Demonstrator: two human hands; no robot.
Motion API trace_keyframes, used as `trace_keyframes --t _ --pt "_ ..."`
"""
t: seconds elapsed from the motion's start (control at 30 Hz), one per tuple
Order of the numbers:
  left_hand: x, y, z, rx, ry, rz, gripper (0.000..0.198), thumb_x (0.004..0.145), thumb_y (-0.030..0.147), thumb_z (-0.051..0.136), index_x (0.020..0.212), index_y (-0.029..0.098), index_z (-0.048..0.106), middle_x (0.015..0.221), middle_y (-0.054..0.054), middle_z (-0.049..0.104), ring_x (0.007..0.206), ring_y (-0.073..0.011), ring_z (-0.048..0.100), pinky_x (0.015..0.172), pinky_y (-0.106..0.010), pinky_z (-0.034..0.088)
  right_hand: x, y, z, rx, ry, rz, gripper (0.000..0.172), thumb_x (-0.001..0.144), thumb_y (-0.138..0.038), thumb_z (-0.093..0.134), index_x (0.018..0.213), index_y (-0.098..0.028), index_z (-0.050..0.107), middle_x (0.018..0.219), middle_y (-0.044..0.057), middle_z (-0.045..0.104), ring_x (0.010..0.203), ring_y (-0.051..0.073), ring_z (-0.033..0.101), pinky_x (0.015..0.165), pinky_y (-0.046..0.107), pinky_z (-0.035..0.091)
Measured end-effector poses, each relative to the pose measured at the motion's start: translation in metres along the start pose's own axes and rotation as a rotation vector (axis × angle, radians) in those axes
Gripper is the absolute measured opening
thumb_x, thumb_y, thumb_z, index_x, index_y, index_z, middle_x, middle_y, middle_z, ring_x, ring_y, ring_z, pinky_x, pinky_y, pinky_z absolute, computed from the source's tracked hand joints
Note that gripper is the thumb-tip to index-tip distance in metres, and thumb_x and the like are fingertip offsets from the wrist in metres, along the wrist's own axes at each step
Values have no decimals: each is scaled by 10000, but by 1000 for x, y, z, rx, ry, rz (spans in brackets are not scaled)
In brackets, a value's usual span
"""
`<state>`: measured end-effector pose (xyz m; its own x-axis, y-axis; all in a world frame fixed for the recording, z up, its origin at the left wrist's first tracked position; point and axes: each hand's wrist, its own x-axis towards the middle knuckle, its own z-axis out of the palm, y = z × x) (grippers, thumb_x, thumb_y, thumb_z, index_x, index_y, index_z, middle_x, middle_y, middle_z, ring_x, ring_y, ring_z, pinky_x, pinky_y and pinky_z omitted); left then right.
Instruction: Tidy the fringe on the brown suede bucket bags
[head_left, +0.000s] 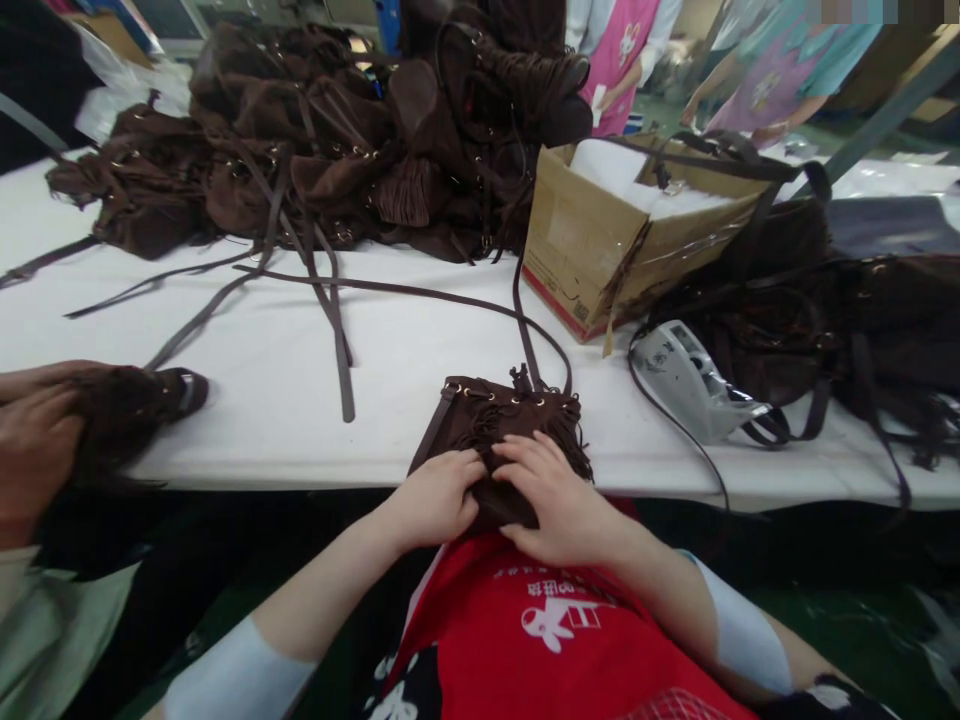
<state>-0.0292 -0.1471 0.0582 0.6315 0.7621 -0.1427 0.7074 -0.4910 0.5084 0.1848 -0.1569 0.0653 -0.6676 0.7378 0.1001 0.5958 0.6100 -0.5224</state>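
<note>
A small dark brown drawstring bag (510,408) with fringe, metal eyelets and a long strap lies at the front edge of the white table, close against my red apron. My left hand (444,497) is on the bag's lower left part, its fingers curled together around the bag's material. Over the fringe on the right side rests my right hand (551,500), fingers spread apart and thumb held away from them. The lower part of the bag is partly hidden by both hands.
Many similar brown bags (337,140) are heaped at the back. An open cardboard box (581,235) stands behind my bag on the right. Near it are a grey-white device (686,380) and more bags. At left, another person's hands (37,440) hold a brown bag. Two people stand behind.
</note>
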Motion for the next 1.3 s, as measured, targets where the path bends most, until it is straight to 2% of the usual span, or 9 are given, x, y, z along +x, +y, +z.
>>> trace_keyframes --t 0.37,0.43,0.53,0.63,0.77,0.9,1.0,1.17,1.3 --pt "-58 -16 -22 -369 -314 -56 212 633 76 376 561 204 529 658 18 574 634 -127 545 630 -225 412 -8 30 42 -106 -11 -65 485 623 -28 538 1052 -236 626 1389 65 508 1351 236 362 1148 525 133" --pt "-71 -30 -34 -324 -186 -194 226 634 91 364 585 213 548 645 24 586 638 -140 554 625 -232 416 -7 30 43 -75 13 -67 459 625 -30 541 1021 -240 637 1357 60 536 1336 238 387 1144 526 150" --pt "-84 -58 -58 -26 266 -484 206 716 163 385 619 219 558 658 0 603 679 -182 567 643 -269 428 -5 31 42 -30 28 -70 420 628 -41 554 988 -237 644 1327 65 558 1319 249 410 1134 529 182" --pt "-82 -58 -69 89 534 -504 205 781 204 410 770 213 614 845 -39 657 808 -201 597 720 -291 459 -5 32 40 1 21 -83 426 611 -49 564 991 -225 641 1319 74 562 1316 263 416 1129 531 203" --pt "-47 -4 -33 -109 278 -136 340 799 311 542 1119 216 607 1192 -70 617 1070 -212 582 939 -336 471 -10 31 34 7 163 -49 476 621 -65 583 1070 -217 619 1362 94 520 1333 279 389 1118 518 264" --pt "-7 28 23 -76 238 -154 535 733 273 636 1252 166 560 1292 -146 570 1193 -294 524 1034 -456 412 -21 39 21 14 479 196 544 657 -205 694 1184 -193 560 1382 144 467 1307 295 402 1095 495 336" --pt "7 2 29 -329 231 -233 291 832 306 538 1067 188 662 1065 -92 693 1016 -253 627 942 -423 483 -35 54 5 65 552 313 488 719 -269 701 1179 -197 557 1324 143 509 1245 272 466 1063 455 391" --pt "4 -60 -3 -964 389 -578 584 704 526 696 1151 161 612 1001 -85 732 928 -273 679 768 -363 567 -54 73 -14 130 683 374 286 829 -255 611 1110 -209 581 1187 115 595 1120 243 554 984 429 454" --pt "-3 -68 -8 -1100 448 -649 635 640 528 756 1135 154 623 992 -98 739 913 -278 693 757 -356 578 -49 69 -13 233 687 354 276 836 -253 603 1108 -213 586 1178 108 598 1073 233 576 893 393 509"
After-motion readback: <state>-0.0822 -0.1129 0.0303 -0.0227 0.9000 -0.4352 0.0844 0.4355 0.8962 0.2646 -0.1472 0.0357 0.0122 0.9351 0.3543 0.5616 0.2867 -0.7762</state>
